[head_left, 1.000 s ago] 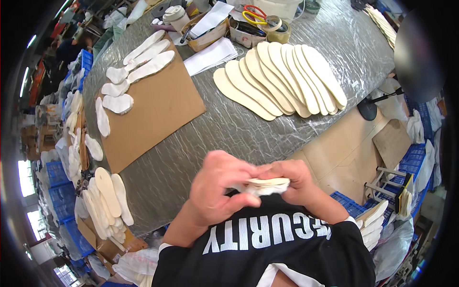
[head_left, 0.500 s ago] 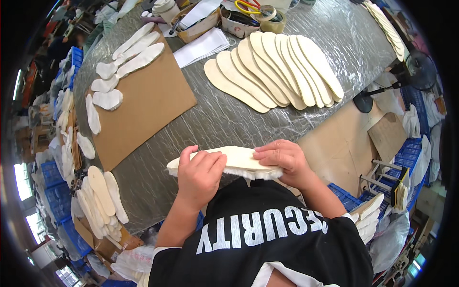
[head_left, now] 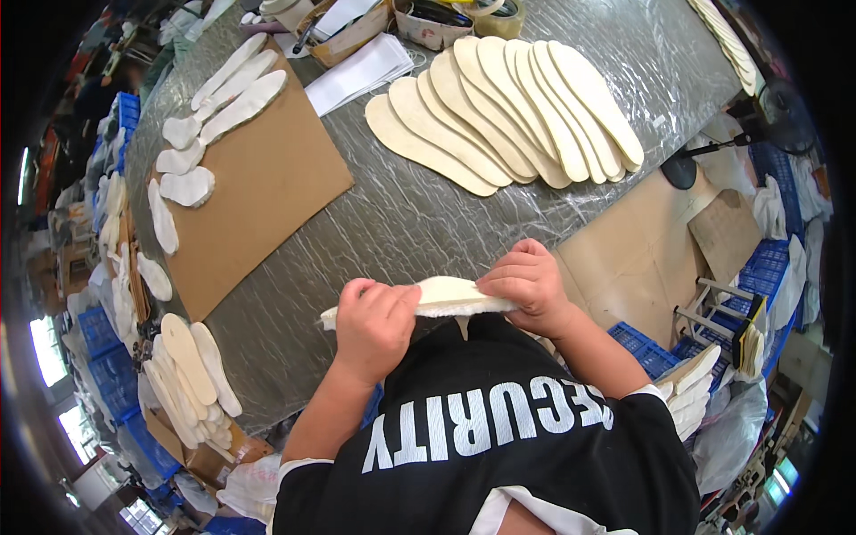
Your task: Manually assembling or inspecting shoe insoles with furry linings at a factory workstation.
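A cream insole (head_left: 446, 291) with a white fluffy underside lies crosswise between my hands, just above the near table edge. My left hand (head_left: 374, 325) grips its left part, fingers curled over the top. At the other end my right hand (head_left: 528, 287) pinches it, fingertips on the upper face. Beyond them a fanned row of cream insoles (head_left: 508, 116) rests on the table (head_left: 294, 294). To the left, a brown cardboard sheet (head_left: 259, 187) has several white fleecy insole pieces (head_left: 242, 105) along its far and left edges.
White papers (head_left: 357, 73), an open box (head_left: 357, 34) and tape rolls (head_left: 501, 20) stand at the back. A pile of insoles (head_left: 189, 374) is at the left edge. On the right are a black fan (head_left: 785, 116), a metal stepladder (head_left: 718, 316) and blue crates (head_left: 644, 349).
The insole has tipped, so less of its white fluffy underside shows. Both hands still hold it, the right one bent more over its end. The whole view has shifted slightly.
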A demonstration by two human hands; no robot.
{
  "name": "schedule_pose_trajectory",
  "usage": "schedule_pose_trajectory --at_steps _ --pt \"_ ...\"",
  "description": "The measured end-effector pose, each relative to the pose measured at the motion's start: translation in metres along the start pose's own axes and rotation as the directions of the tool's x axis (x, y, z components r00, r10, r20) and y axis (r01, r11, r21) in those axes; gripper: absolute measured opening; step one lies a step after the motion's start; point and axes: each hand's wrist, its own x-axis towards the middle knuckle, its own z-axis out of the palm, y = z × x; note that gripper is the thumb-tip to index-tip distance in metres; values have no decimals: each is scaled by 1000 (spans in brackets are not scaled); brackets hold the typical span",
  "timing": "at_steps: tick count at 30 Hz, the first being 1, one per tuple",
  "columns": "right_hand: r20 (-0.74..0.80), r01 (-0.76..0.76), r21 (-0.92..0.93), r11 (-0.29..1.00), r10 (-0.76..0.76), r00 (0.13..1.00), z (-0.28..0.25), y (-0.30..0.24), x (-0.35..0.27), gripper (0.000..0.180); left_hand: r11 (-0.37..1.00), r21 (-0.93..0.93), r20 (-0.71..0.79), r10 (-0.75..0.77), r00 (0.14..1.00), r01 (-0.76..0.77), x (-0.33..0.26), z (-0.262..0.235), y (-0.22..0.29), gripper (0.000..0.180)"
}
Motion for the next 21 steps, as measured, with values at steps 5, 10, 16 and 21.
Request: schedule_pose_trajectory --at_steps 5,10,16,21 --pt "-105 -14 81 997 23 994 3 7 -11 31 998 12 -56 -66 996 67 -2 -4 -7 31" --pt "-26 -48 -229 972 43 999 -2 -11 3 32 997 -10 -54 -83 995 83 -5 -6 -8 31" --pt "-37 -34 -126 991 30 999 2 4 -5 31 995 1 -71 -102 992 102 -10 -14 -14 34" --pt "-96 37 -232 972 -61 994 19 24 -13 31 992 111 -194 -31 980 54 -28 1 -24 37"
